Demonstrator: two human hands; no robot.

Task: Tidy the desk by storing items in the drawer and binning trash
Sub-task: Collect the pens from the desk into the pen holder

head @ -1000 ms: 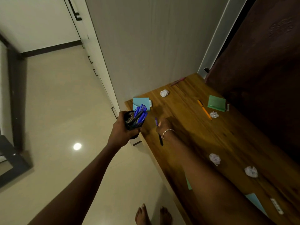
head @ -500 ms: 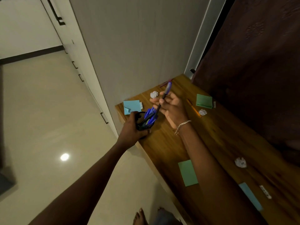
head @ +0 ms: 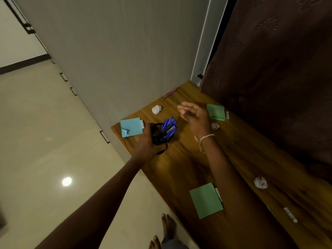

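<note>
Pen holder, black mesh, filled with blue pens, is gripped above the wooden desk by the left hand, arm extended, fingers curled round its wall. Right hand, bracelet at the wrist, is raised just right of the holder, fingers loosely spread, nothing held. Blue sticky-note pad lies just left of the holder; crumpled paper ball lies beyond it. Label writing is too small to be read.
</note>
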